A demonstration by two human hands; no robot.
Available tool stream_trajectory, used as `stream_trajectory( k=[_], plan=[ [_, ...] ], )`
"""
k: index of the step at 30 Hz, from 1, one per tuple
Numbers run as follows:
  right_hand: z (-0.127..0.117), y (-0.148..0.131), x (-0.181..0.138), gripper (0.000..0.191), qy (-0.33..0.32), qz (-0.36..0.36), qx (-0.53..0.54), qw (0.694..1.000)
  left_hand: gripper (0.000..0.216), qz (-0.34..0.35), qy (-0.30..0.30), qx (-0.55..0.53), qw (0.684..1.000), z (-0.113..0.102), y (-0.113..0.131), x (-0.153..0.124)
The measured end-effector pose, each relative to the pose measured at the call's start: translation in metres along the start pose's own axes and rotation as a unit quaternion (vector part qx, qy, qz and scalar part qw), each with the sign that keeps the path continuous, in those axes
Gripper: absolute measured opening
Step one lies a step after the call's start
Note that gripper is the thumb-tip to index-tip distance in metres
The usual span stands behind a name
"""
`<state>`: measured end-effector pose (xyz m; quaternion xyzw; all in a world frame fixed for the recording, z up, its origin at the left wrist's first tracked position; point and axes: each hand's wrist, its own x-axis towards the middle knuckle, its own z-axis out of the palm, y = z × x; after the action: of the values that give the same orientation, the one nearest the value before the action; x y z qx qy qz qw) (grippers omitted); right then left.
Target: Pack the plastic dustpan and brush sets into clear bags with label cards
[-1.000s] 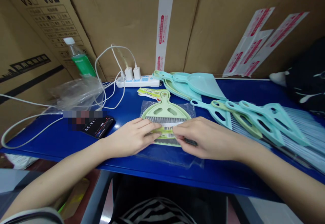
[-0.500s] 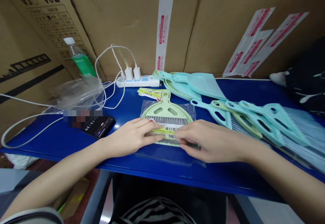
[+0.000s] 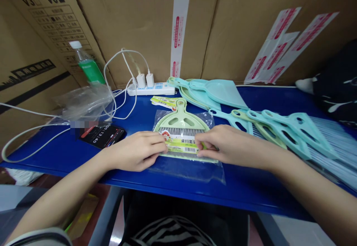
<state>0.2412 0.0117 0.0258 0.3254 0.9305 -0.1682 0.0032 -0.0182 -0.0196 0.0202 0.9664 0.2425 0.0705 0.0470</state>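
Observation:
A light green dustpan [image 3: 182, 117] with a grey-bristled hand brush [image 3: 185, 131] lies in a clear plastic bag [image 3: 195, 169] before me, handle pointing away. Across the bristles runs a white and yellow-green label card [image 3: 180, 144] with a red mushroom print. My left hand [image 3: 141, 151] is closed at the left edge of bag and card, fingers curled together. At the opposite edge, my right hand [image 3: 219, 144] pinches the bag's side beside the card. Which layer each fingertip grips is partly hidden.
Turquoise and green dustpans [image 3: 224, 91] lie stacked behind; several brushes [image 3: 287, 134] lie at right. More label cards [image 3: 164, 101] sit near the power strip [image 3: 152, 89]. A phone [image 3: 104, 136], cables, crumpled plastic [image 3: 83, 102] and a bottle [image 3: 90, 69] occupy the left. Cardboard [image 3: 145, 22] walls the back.
My left hand has drawn left off the card to its edge, uncovering the mushroom print and more text. My right hand has shifted slightly right and its fingers have curled in at the edge.

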Motion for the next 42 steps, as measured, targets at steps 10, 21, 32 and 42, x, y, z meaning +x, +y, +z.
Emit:
stream_trajectory(
  k=[10, 21, 32, 42],
  plan=[
    [-0.003, 0.005, -0.002, 0.008, -0.051, 0.01, 0.085, 0.995, 0.041, -0.015, -0.086, -0.147, 0.985, -0.019, -0.005, -0.01],
    [0.002, 0.009, -0.004, 0.021, -0.01, -0.057, 0.088, 0.994, 0.043, -0.016, -0.113, -0.132, 0.985, -0.02, 0.0, -0.011],
    [0.006, 0.015, -0.005, 0.028, -0.013, -0.094, 0.089, 0.992, 0.021, 0.001, -0.078, -0.155, 0.985, -0.018, -0.006, -0.008],
    [0.001, 0.012, -0.006, 0.027, -0.035, -0.103, 0.117, 0.987, 0.013, -0.098, 0.021, -0.096, 0.99, -0.016, -0.007, -0.005]
  ],
)
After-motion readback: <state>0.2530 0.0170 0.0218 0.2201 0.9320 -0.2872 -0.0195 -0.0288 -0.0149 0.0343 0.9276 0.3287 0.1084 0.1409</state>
